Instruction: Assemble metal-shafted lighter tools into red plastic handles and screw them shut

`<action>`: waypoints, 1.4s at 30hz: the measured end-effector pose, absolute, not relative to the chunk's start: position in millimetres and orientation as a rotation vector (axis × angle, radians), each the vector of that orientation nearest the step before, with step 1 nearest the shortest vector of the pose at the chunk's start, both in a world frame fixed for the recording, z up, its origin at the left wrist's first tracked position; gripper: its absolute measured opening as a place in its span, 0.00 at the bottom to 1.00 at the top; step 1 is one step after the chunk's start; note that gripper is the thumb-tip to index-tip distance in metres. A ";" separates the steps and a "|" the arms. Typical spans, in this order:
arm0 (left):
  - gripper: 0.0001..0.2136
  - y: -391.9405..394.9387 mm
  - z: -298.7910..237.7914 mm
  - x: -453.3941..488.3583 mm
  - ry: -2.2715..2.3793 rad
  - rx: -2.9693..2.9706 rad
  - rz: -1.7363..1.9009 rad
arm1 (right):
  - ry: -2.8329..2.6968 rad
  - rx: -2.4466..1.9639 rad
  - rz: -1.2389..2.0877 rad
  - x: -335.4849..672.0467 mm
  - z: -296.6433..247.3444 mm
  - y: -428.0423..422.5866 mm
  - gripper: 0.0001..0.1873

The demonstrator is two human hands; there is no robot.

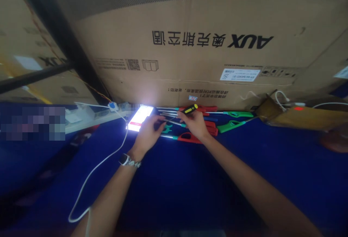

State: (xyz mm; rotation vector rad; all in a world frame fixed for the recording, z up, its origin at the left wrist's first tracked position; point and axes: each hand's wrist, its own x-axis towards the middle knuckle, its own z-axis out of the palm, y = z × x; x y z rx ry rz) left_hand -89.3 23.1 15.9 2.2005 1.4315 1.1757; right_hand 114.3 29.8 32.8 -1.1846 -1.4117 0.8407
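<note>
In the head view, my right hand (195,124) is closed around a screwdriver (190,109) with a yellow and black handle, its shaft pointing left. My left hand (149,130), with a watch on the wrist, has its fingertips pinched at the end of a long-necked lighter's metal tube (175,123); the exact grip is blurred. More long-necked lighters lie around and under my hands: a red one (187,136) nearer me and a green one (231,125) to the right. A small teal plastic piece (167,129) is beside my left fingers.
A brightly lit phone (140,118) lies left of my hands. A white cable (102,162) loops across the blue surface (168,190) from a power strip (94,117). Behind stands a large cardboard carton (187,19); an open small box (299,115) with a white cable sits right.
</note>
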 end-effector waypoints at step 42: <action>0.04 -19.0 14.2 -36.5 1.119 2.173 1.105 | -0.966 -1.103 0.987 170.4 30.6 -46.0 0.19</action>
